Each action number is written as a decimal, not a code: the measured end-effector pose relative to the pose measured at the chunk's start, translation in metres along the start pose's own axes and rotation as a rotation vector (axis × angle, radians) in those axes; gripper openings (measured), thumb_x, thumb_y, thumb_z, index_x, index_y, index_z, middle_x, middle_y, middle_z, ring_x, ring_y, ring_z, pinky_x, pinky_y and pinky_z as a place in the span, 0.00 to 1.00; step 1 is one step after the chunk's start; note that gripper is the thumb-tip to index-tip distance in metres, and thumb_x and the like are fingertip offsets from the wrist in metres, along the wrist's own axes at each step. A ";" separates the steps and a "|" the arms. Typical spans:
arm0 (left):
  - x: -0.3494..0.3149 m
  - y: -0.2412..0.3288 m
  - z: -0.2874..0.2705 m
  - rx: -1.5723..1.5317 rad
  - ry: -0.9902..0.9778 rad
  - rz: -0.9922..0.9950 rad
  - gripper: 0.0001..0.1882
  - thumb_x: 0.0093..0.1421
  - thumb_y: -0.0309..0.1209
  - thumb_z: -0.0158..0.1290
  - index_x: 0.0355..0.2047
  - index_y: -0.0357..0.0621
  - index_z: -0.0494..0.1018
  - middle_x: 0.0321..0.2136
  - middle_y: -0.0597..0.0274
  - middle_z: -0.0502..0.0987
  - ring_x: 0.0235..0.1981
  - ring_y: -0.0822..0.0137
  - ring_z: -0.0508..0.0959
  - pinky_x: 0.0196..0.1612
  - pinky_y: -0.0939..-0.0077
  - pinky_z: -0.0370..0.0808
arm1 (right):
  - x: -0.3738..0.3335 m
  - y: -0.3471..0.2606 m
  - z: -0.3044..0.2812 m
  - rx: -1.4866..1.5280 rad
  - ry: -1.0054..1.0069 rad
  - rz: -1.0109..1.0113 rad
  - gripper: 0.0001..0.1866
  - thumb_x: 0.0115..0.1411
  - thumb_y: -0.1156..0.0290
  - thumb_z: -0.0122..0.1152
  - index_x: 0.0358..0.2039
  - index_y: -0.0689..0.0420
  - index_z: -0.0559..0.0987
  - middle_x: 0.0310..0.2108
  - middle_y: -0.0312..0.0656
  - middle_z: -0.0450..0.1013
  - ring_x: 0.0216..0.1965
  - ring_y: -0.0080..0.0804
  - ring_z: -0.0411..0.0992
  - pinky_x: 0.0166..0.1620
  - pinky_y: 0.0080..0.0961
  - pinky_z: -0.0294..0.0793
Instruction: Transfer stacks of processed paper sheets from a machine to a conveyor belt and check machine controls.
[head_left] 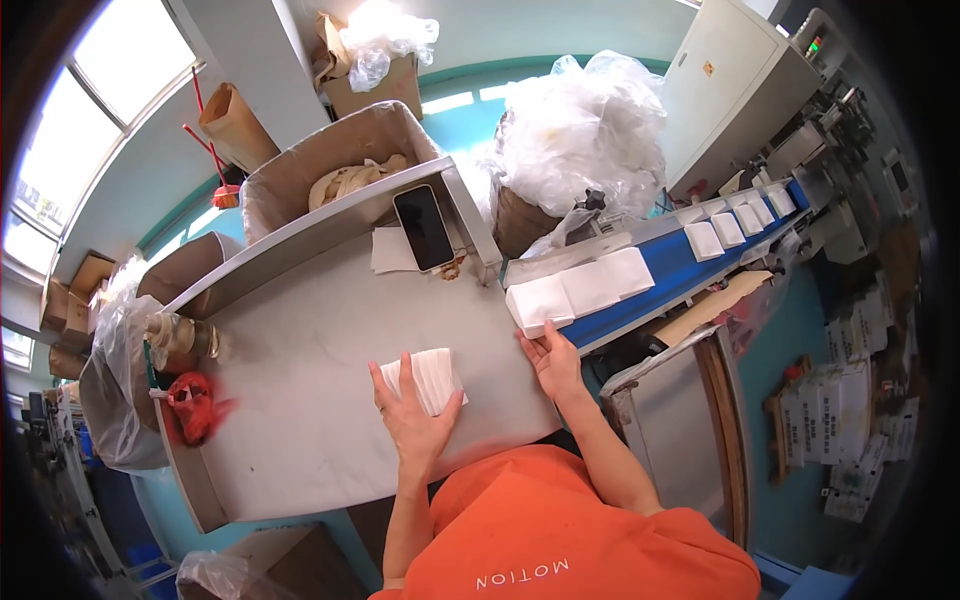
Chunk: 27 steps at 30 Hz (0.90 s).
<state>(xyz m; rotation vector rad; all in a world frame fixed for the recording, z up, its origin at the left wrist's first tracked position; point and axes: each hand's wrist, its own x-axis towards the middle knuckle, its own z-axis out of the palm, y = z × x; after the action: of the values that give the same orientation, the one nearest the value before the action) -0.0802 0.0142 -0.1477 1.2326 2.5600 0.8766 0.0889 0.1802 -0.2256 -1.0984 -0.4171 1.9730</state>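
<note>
My left hand (418, 425) is closed around a stack of thin white folded sheets (433, 380), which rests on the grey worktable (300, 370). Its thumb is on the stack's right side and its fingers are at the left and far side. To the right, my right hand (552, 362) pinches the front edge of a white folded packet (540, 302) at the near end of the blue conveyor belt (670, 285). More white packets (610, 280) lie behind it in an overlapping row. Farther up the belt, several single packets (725, 228) sit spaced apart.
A black phone (424, 228) lies on white paper at the table's back corner. At the left edge are a clear bottle (185, 336) and a red plastic bag (192, 405). Behind the raised table rim stands a lined bin (340, 160); a large bag of white plastic (585, 130) is beyond.
</note>
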 end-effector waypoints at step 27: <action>-0.007 0.017 0.036 -0.355 -0.094 0.184 0.49 0.48 0.43 0.67 0.66 0.43 0.55 0.67 0.33 0.42 0.64 0.35 0.55 0.62 0.47 0.59 | -0.059 0.000 0.039 -0.933 -0.333 -0.097 0.26 0.66 0.52 0.56 0.51 0.62 0.72 0.42 0.41 0.74 0.41 0.23 0.69 0.45 0.21 0.70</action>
<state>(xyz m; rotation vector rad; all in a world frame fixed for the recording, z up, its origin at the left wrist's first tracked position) -0.0506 0.0322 -0.1682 1.3700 2.1228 1.2150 0.0735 0.1372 -0.1716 -1.2294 -1.6487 1.8845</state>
